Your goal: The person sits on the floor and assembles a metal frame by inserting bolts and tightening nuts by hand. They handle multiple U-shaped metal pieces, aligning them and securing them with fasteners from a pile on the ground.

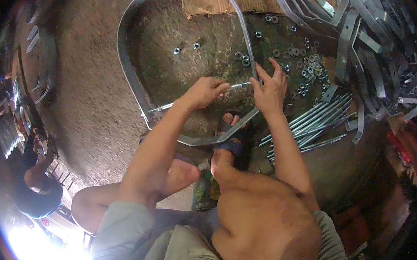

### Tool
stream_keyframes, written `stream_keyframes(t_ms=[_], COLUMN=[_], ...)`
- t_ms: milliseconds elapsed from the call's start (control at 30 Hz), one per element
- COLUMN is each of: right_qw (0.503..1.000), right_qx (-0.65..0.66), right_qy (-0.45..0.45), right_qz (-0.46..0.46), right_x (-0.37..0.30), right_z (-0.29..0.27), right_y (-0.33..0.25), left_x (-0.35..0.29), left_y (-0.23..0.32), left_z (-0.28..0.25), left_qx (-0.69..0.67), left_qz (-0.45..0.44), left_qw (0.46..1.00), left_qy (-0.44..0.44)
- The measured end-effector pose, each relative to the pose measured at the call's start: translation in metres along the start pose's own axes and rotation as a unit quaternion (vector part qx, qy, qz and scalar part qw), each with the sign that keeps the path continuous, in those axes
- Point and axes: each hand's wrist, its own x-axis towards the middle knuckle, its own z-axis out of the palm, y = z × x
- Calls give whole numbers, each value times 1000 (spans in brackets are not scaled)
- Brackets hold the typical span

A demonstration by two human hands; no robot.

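A large loop-shaped flat metal band point(123, 42) stands before me, its lower end bent round near my foot. A threaded rod point(240, 85) runs across it, from the left side of the band to the right side. My left hand point(205, 92) pinches the rod between thumb and fingers, near its middle. My right hand point(270, 90) grips the right side of the band where the rod meets it, thumb and index finger on either side. Whether a nut sits under those fingertips is hidden.
Loose nuts and washers point(312, 69) lie right of the band, with a pile of threaded rods point(310, 125) below. Bent metal strips point(369, 49) are heaped at the far right. Cardboard point(227, 1) lies at the back. Another person point(37, 190) sits at the left.
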Motion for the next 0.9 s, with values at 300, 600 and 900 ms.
stream_keyframes(t_ms=[300, 600, 900], right_qw=[999, 999, 999], right_qx=[32, -6, -16], right_qy=[11, 10, -7], right_qz=[-19, -37, -44], right_x=[4, 5, 4], right_z=[12, 12, 7], right_y=[11, 3, 7], left_x=[-32, -32, -34], left_y=[12, 2, -1], left_z=[61, 8, -10], left_qx=[168, 119, 56], left_qz=[86, -11, 24], left_qw=[917, 991, 995], left_qy=[351, 64, 76])
